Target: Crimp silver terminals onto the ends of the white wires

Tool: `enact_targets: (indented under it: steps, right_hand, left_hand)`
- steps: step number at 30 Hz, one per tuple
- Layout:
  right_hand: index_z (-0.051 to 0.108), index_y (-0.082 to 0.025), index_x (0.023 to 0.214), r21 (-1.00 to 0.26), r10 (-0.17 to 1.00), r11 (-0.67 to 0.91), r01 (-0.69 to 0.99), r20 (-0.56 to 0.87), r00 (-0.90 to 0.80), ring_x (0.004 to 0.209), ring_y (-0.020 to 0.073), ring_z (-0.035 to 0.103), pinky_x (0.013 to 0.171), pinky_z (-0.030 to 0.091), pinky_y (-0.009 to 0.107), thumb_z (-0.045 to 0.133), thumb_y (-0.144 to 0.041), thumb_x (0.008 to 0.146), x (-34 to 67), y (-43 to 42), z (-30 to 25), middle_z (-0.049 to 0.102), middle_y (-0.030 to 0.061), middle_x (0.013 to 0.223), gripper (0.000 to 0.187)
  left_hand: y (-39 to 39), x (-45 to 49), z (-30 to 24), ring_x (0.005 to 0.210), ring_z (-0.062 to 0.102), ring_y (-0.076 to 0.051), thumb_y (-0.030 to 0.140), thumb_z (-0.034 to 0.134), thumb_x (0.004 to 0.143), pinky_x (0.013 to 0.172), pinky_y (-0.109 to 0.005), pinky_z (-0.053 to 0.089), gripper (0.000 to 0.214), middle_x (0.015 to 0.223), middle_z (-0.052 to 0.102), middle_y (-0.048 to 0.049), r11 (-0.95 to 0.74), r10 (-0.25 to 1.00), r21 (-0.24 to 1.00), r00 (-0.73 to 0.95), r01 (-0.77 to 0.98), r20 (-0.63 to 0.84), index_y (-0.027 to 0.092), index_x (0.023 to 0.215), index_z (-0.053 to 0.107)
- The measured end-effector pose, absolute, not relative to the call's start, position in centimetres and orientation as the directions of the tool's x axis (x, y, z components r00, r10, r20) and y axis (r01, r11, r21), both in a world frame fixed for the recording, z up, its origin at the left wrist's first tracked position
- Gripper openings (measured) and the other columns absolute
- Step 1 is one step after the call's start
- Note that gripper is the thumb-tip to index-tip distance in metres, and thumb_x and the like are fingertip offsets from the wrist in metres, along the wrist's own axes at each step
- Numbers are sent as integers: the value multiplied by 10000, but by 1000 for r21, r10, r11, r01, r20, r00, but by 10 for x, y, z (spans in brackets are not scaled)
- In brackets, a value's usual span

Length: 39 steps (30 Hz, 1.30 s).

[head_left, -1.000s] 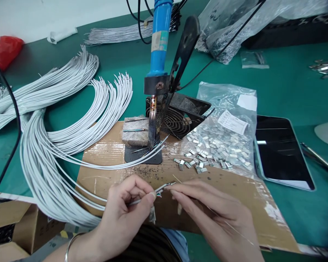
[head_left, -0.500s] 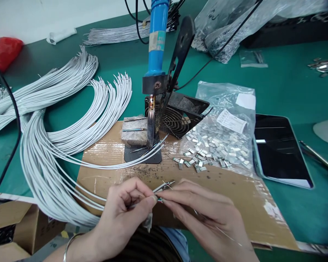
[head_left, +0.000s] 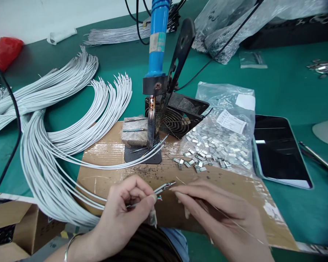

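Note:
My left hand (head_left: 125,216) is closed, thumb against forefinger, on a few white cables (head_left: 160,189). Their ends stick out to the right of the fingertips, with bare metal at the tips and a bit of red and green just below. My right hand (head_left: 224,218) is a short way to the right, thumb and forefinger pinched on a thin wire (head_left: 236,223), probably solder, that runs back across the palm. Beyond both hands, a blue-handled soldering iron (head_left: 156,54) points down in a black clamp. Finger covers seem to hang below the hands; their exact nature is unclear.
Bundles of white cables (head_left: 35,163) cover the left side. Behind the cardboard sheet (head_left: 104,182) stand a black fan (head_left: 177,120) and a bag of small metal connectors (head_left: 215,145), some spilled out. A phone (head_left: 282,149) lies at the right.
My right hand has drawn back to the right, away from the cable ends, taking the thin wire along. My left hand stays nearly in place with the cables.

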State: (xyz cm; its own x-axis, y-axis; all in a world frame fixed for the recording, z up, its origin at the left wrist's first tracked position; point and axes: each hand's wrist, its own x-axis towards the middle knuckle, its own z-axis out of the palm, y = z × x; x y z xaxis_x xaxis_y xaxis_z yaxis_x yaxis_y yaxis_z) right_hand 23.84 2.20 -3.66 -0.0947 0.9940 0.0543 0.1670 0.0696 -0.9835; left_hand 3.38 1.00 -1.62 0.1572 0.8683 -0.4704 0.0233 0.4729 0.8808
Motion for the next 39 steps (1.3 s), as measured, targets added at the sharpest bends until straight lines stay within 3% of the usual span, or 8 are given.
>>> enact_targets:
  steps: [6,11,17,28,32,36,39]
  right_hand:
    - [870,-310,808,-959,964,-267,-98,-266,-21,544,97,575,484,441,177,804,-282,840,211,8,-41,722,-3,714,78]
    - [887,-322,855,-900,921,-369,-231,-387,37,542,85,515,522,438,189,834,-304,795,193,1,-37,650,-20,639,82]
    - [896,-314,863,-856,903,-385,-345,-426,49,534,79,524,507,405,197,862,-340,776,186,0,-40,635,-15,631,97]
    - [899,-295,896,-814,905,-386,-434,-426,-7,494,78,501,466,410,195,899,-471,765,186,-1,-51,634,-3,597,220]
    - [897,-309,908,-849,924,-353,-393,-381,-6,504,73,489,478,435,174,866,-435,819,190,-1,-56,634,-8,596,157]
    - [895,-306,940,-938,963,-258,-232,-270,20,527,108,539,496,461,205,801,-358,881,192,-1,-50,651,4,618,123]
    - [895,-306,925,-945,959,-249,-214,-271,79,525,114,532,502,447,219,795,-331,873,190,-2,-43,641,0,617,116]
  left_hand:
    - [11,35,-19,574,447,-100,480,712,949,556,-203,350,327,648,604,19,454,883,891,134,-10,-449,171,869,642]
    - [6,37,-21,572,447,-99,432,640,1009,547,-193,364,272,636,563,42,365,920,929,126,65,-371,184,899,618]
    - [2,37,-26,631,632,-96,291,581,1061,602,-168,468,116,736,710,19,179,968,970,146,167,-204,214,982,617]
    - [6,41,-24,639,708,-90,229,560,1072,624,-149,524,121,742,770,10,141,975,986,162,93,-155,205,967,615]
    - [5,40,-25,649,706,-101,232,571,1064,629,-163,528,119,751,773,0,149,973,984,160,103,-164,200,960,620]
    - [4,40,-25,621,680,-113,266,582,1058,601,-182,513,146,718,755,-4,197,967,973,138,119,-212,194,939,628]
    - [5,41,-24,601,657,-116,294,583,1057,586,-190,498,169,694,744,-3,230,961,965,125,127,-245,194,929,633]
